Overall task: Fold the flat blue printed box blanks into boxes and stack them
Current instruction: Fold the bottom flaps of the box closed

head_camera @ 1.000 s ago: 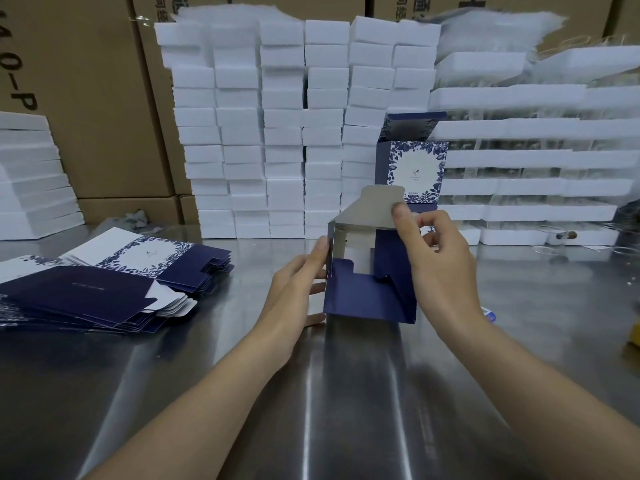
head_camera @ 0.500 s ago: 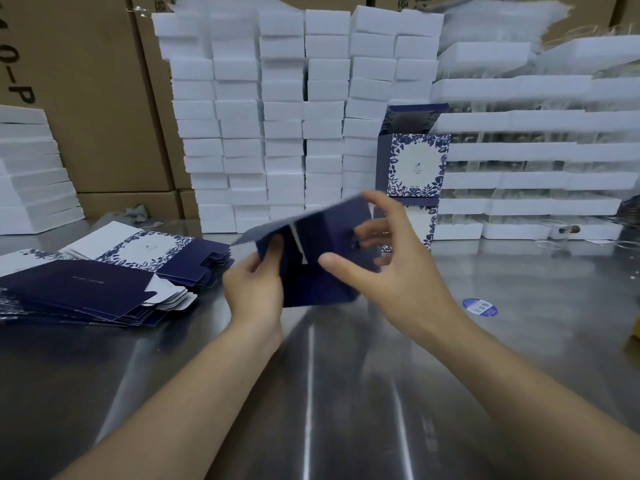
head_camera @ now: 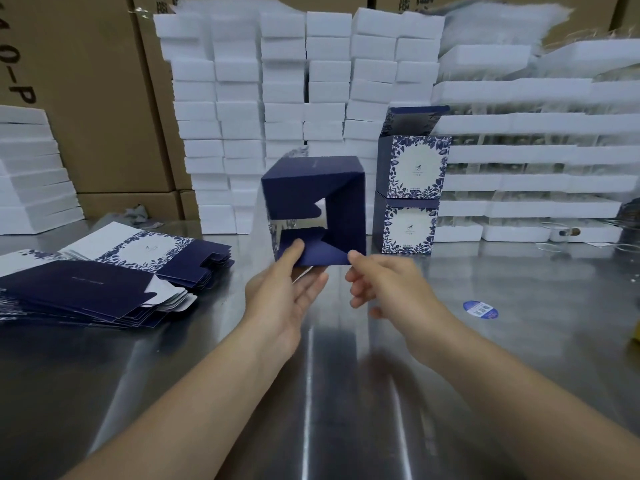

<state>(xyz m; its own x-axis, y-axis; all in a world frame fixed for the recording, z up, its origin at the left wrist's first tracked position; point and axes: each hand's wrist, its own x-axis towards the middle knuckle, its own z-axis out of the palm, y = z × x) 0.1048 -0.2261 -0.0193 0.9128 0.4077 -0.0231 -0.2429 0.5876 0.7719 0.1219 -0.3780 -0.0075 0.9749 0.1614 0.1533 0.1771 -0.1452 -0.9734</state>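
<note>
- Right now the half-folded box (head_camera: 313, 209) is in the middle of the scene, held up over the steel worktop (head_camera: 311, 393), one end facing the camera.
- That end is only partly closed: dark blue flaps lie across it from the sides, and a gap is open in the middle.
- The left hand (head_camera: 284, 292) pinches the box's near left corner. Its thumb lies on the lowest flap and its fingers reach underneath.
- The right hand (head_camera: 384, 289) touches the near right corner with its topmost fingertip. Its other fingers are loosely curled below, apart from the box. Whether it has any real hold I cannot tell.
- A fanned pile of flat blanks (head_camera: 104, 282) lies on the left of the worktop, dark blue with white floral-printed panels.
- Just right of the held box and farther back, two finished boxes (head_camera: 410, 195) stand one on the other. The upper one's lid stands open.
- A small round blue sticker (head_camera: 480, 309) lies on the worktop to the right of the hands.
- Columns of white foam blocks (head_camera: 304, 98) are stacked along the far side, with white trays (head_camera: 536, 154) to their right and brown cartons (head_camera: 86, 81) behind on the left.
</note>
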